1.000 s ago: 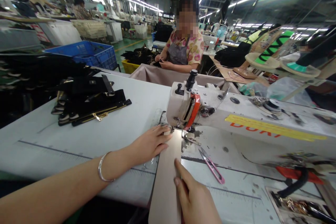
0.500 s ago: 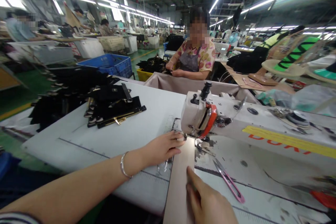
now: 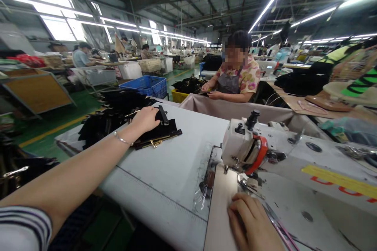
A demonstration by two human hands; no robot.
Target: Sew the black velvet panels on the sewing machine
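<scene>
My left hand [image 3: 146,119] reaches over the pile of black pieces [image 3: 165,131] on the table's left side, fingers bent down onto the top piece; whether it grips is unclear. A dark bar on that piece lies by the fingertips. My right hand [image 3: 250,219] rests with curled fingers on the right edge of a pale beige strip [image 3: 222,204]. The strip's far end lies under the head of the sewing machine [image 3: 243,145]. Pink-handled snips [image 3: 281,229] lie right of my right hand, partly hidden by it.
Across a fabric-lined bin [image 3: 206,104] sits a person [image 3: 235,74] handling dark pieces. A blue crate [image 3: 147,84] and a yellow crate [image 3: 178,96] stand beyond the white table [image 3: 182,157]. More black pieces [image 3: 100,125] are heaped at its left edge.
My left hand has left the strip beside the machine head and moved left onto the black pile. My right hand has shifted forward along the strip. The view has turned left and up.
</scene>
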